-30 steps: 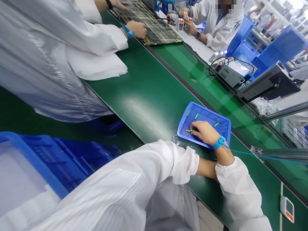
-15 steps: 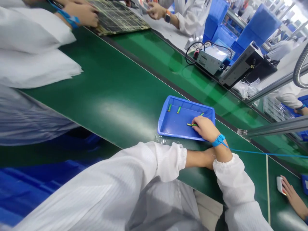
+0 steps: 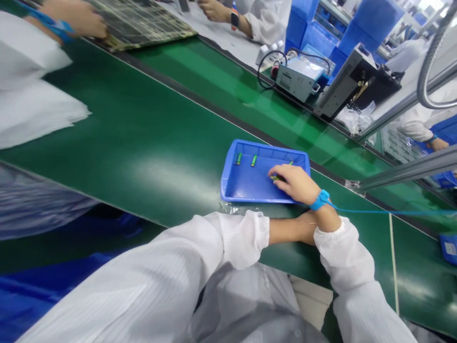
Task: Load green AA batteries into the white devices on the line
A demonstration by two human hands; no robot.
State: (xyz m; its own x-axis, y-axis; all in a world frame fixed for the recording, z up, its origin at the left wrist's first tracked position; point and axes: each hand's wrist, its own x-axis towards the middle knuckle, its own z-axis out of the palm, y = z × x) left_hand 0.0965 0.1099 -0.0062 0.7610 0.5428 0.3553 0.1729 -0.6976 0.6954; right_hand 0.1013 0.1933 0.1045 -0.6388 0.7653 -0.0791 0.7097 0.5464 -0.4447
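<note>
My right hand point(image 3: 298, 183), with a blue wrist strap point(image 3: 320, 200), is over the right part of a shallow blue tray point(image 3: 225, 183). Its fingers are closed around a small green battery point(image 3: 277, 177), mostly covered by them. Two more green batteries, one at the left point(image 3: 238, 159) and one beside it point(image 3: 253, 161), rest near the tray's far wall. Another green piece point(image 3: 291, 163) shows behind my knuckles. My left hand point(image 3: 306, 227) crosses under my right wrist, in front of the tray; its fingers are hidden.
Clear plastic film point(image 3: 230, 207) lies at the tray's near edge. A co-worker's hand point(image 3: 76, 19) touches a gridded panel point(image 3: 143, 24) at upper left. Beyond the green bench point(image 3: 135, 128) stand a grey instrument box point(image 3: 298, 78) and a metal frame point(image 3: 410, 171). A blue cord point(image 3: 374, 211) trails right.
The view has shifted, so most things sit further left. My right fingers have drawn in around the battery, which stuck out before. A hand with a white object at the right has left view.
</note>
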